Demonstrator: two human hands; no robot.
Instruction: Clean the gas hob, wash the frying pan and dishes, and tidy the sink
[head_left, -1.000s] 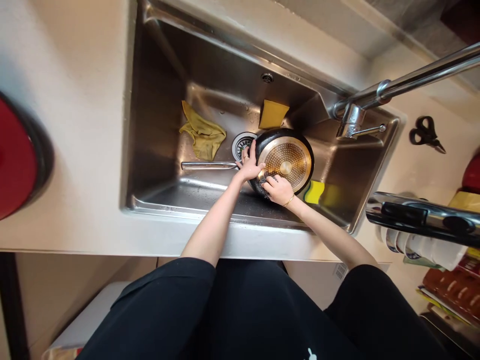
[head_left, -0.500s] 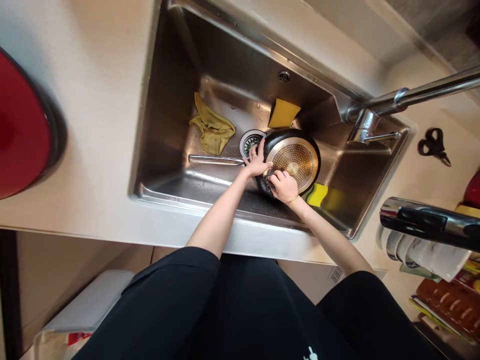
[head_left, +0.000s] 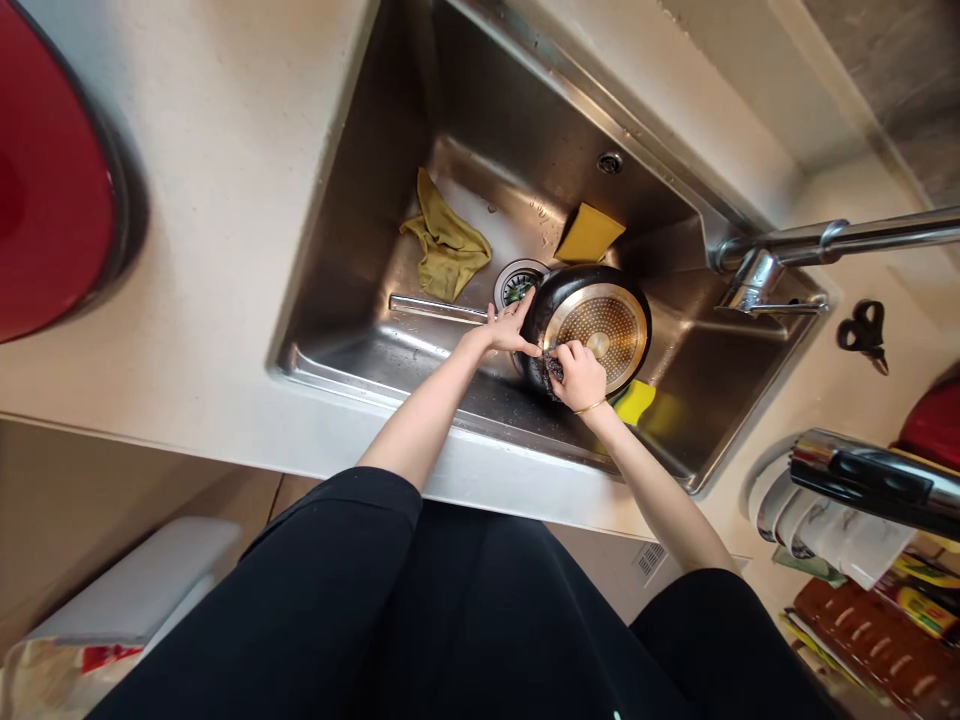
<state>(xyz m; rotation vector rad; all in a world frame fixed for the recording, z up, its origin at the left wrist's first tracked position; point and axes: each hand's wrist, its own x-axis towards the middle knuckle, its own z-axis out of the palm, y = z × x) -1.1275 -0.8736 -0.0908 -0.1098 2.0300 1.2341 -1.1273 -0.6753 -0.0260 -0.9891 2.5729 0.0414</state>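
A dark frying pan (head_left: 643,340) lies upside down in the steel sink (head_left: 480,425), its dotted metal base facing up. Its handle (head_left: 435,308) points left, partly covered by my left hand (head_left: 508,328). That hand touches the pan's side with fingers stretched and thumb apart. Closed over a dark steel wool scrubber (head_left: 553,367), my right hand (head_left: 581,376) presses on the pan's near-left edge; much of the scrubber is hidden. A yellow sponge (head_left: 635,402) lies just right of the pan, near the right wrist.
Beyond the handle, a crumpled yellow cloth (head_left: 450,245) lies on the sink floor. A yellow square pad (head_left: 591,234) is behind the pan, with the drain (head_left: 517,283) to its left. The faucet (head_left: 754,280) overhangs the right side. Scissors (head_left: 862,335) and bowls (head_left: 832,525) stand right.
The view has tilted and shifted. My right hand has moved slightly along the pan's edge with the scrubber, which shows more now. My left hand sits a little further off the base.
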